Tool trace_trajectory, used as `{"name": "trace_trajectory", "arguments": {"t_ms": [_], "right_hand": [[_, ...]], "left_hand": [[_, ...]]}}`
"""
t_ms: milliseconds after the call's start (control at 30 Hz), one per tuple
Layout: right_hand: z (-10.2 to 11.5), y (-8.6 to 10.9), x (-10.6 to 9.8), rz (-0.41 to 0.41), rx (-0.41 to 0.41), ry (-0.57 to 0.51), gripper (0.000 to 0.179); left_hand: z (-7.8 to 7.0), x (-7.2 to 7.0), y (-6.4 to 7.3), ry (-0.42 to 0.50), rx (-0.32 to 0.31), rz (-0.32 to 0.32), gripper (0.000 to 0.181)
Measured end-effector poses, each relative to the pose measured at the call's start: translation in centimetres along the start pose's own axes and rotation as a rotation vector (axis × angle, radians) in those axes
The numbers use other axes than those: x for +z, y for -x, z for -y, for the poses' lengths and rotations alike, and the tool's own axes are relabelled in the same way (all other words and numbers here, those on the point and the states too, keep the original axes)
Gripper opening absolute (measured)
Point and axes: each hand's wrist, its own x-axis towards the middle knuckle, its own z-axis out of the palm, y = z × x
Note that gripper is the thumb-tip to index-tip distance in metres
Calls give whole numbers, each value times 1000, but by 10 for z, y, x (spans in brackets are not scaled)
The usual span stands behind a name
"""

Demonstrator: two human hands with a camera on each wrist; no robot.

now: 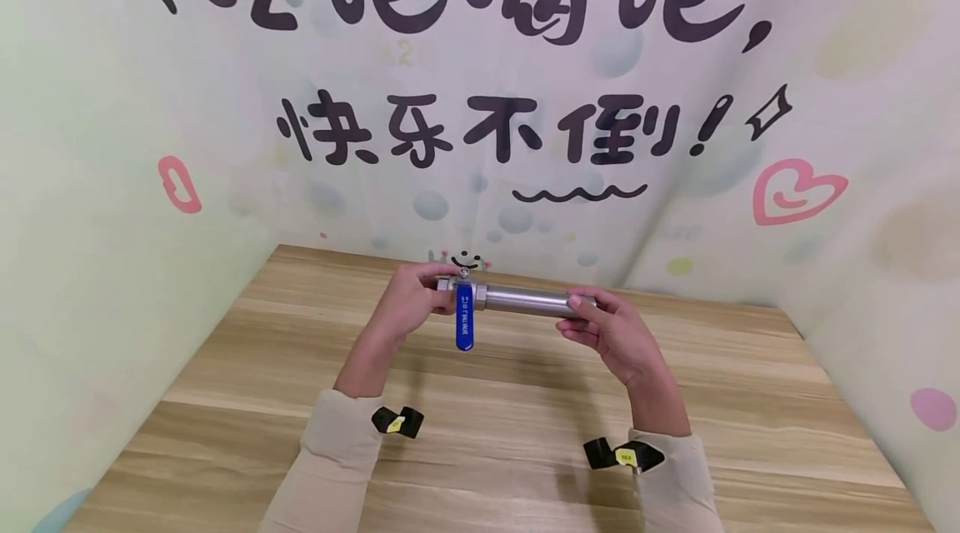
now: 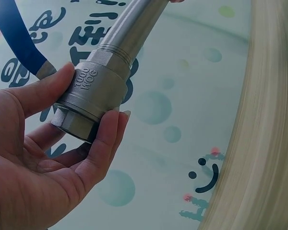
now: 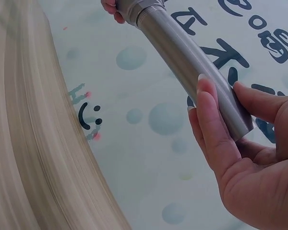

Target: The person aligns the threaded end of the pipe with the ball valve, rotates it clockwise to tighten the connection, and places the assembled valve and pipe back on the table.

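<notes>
A steel ball valve (image 2: 93,91) with a blue lever handle (image 1: 465,318) is joined to a straight steel pipe (image 1: 525,301). Together they are held level above the table. My left hand (image 1: 406,300) grips the valve body near its hex end, thumb on one side and fingers on the other. "1000 WOG" is embossed on the body in the left wrist view. At the pipe's far end, my right hand (image 1: 613,333) pinches the tube between thumb and fingers. In the right wrist view the pipe (image 3: 182,57) slants up toward the valve, threads showing at the joint.
Below lies a wood-grain table (image 1: 480,433). Behind it hangs a pale printed backdrop (image 1: 480,216) with dark lettering, close to the table's back edge. Black wrist cameras (image 1: 397,422) sit at both beige sleeves (image 1: 330,458).
</notes>
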Motion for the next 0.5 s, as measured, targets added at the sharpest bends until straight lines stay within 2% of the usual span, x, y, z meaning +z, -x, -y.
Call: {"name": "trace_trajectory", "arguments": {"t_ms": [267, 500], "right_hand": [[-1, -3, 0, -26, 5, 4, 32], [-2, -3, 0, -36, 9, -58, 31]], "left_hand": [[1, -1, 0, -3, 9, -4, 37], [0, 0, 0, -10, 10, -7, 36]]}}
